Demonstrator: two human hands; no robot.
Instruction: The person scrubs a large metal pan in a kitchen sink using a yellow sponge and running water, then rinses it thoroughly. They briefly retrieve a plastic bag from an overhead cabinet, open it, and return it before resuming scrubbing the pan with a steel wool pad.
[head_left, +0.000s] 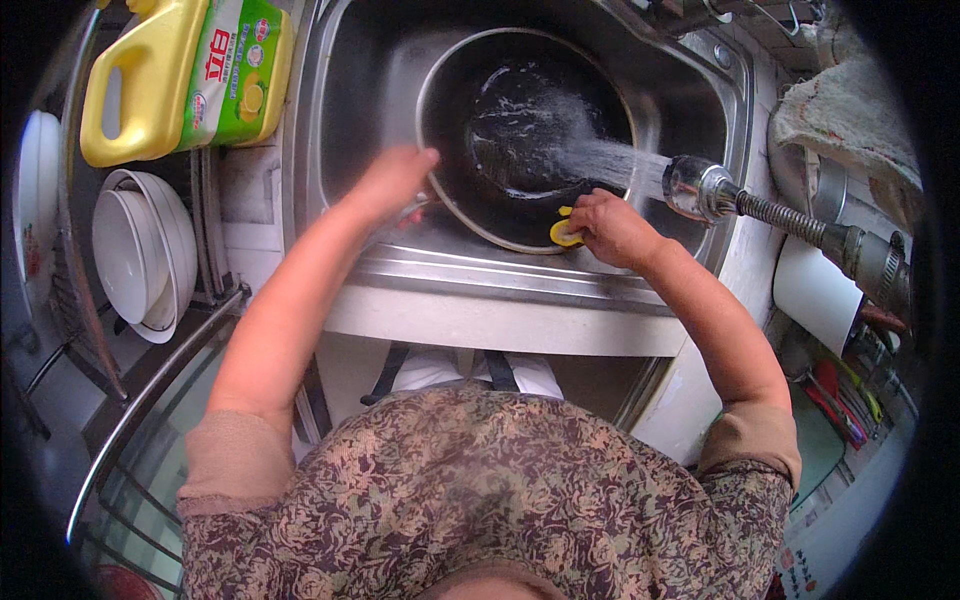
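A round dark pan (525, 217) with a pale metal rim sits in the stainless steel sink (360, 97). Water lies in its bottom. My right hand (611, 225) pinches a yellow sponge or scrubber (564, 233) at the pan's near right rim. My left hand (394, 184) is blurred at the pan's left side, its thumb close to the rim and its other fingers lower down. Whether it grips the pan there cannot be told. From the right, a faucet spray head (694, 187) sends water into the pan.
A flexible metal hose (784, 217) carries the spray head over the sink's right edge. On the left stand a yellow detergent jug (139, 82) and a rack with white bowls (131, 255). A cloth (851, 120) hangs at right, above several utensils (836, 401).
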